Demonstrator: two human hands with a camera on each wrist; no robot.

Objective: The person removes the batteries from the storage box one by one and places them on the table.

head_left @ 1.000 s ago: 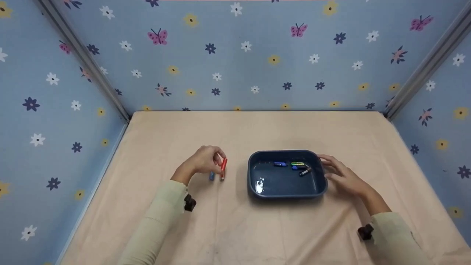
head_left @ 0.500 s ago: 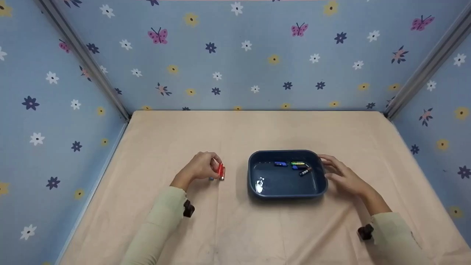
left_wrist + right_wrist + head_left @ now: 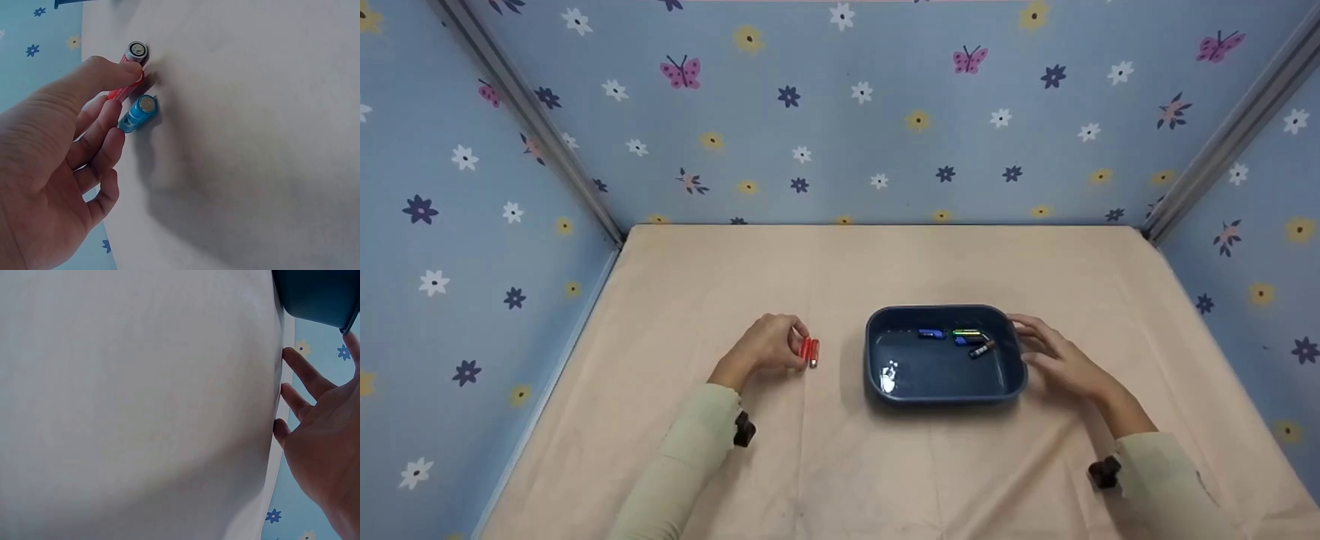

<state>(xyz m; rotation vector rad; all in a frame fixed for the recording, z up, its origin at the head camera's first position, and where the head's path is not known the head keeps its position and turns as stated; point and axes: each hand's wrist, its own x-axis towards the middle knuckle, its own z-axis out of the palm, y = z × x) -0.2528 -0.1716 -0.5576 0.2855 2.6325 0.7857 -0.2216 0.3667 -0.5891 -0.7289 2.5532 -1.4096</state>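
My left hand (image 3: 765, 343) is left of the bin in the head view, pinching a red battery (image 3: 805, 349) between thumb and fingers. Close on its right lies a second red battery (image 3: 814, 354) with a silver end. The left wrist view shows a blue battery (image 3: 139, 112) beside the fingertips; the hand hides it in the head view. My right hand (image 3: 1061, 356), fingers spread and relaxed, is at the right wall of a dark blue bin (image 3: 945, 399); fingertips touch its rim. Inside lie several batteries, among them a blue one (image 3: 931, 334) and a dark one (image 3: 982, 349).
A beige cloth (image 3: 840, 465) with creases covers the table. Blue flowered panels (image 3: 840, 112) stand behind and at both sides, joined by grey corner posts. The bin is right of centre, a short way from the left hand.
The left hand has come slightly down and left, lowering the pinched red battery from above the other red one to its left side. The right hand and bin have stayed put.
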